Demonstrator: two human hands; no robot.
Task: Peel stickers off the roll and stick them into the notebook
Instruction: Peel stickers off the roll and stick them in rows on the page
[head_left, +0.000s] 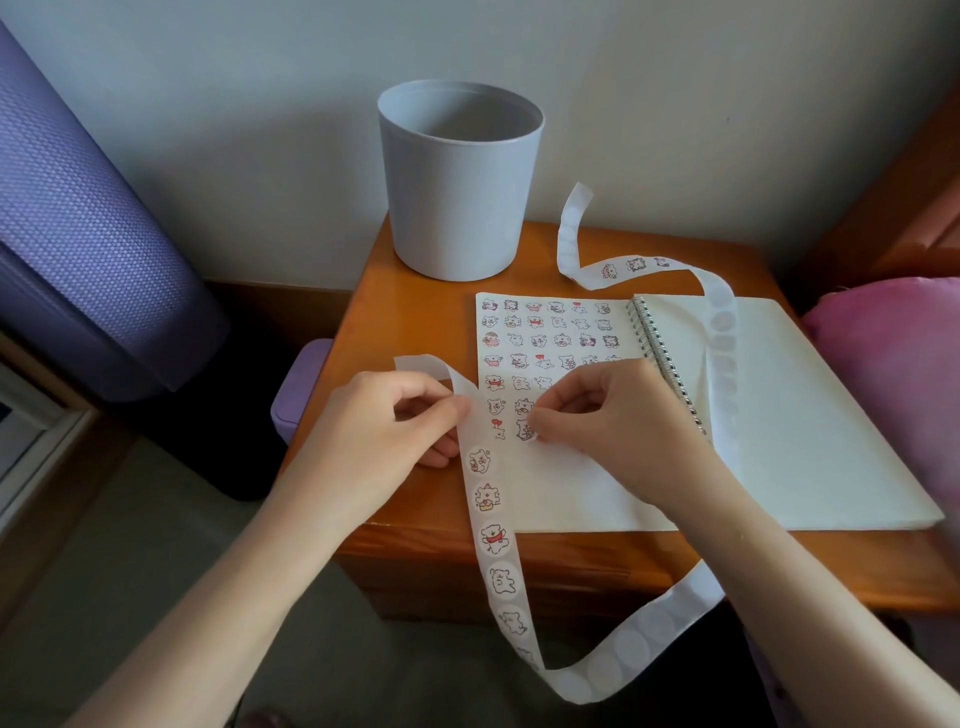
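An open spiral notebook (810, 415) lies on the wooden nightstand (405, 332). Its left page carries several rows of small bear stickers (550, 338). A long white sticker strip (493, 540) loops from the table's back, over the right page, down past the front edge and up to my hands. My left hand (384, 421) pinches the strip beside the page's left edge. My right hand (608, 410) pinches a round bear sticker (525, 430) against the left page, at the end of the lowest row.
A grey plastic bucket (460, 182) stands at the back of the nightstand. A purple lidded box (298, 395) sits beside the table's left side. A purple rolled mat (88, 249) leans at the left, and pink bedding (893, 374) lies at the right.
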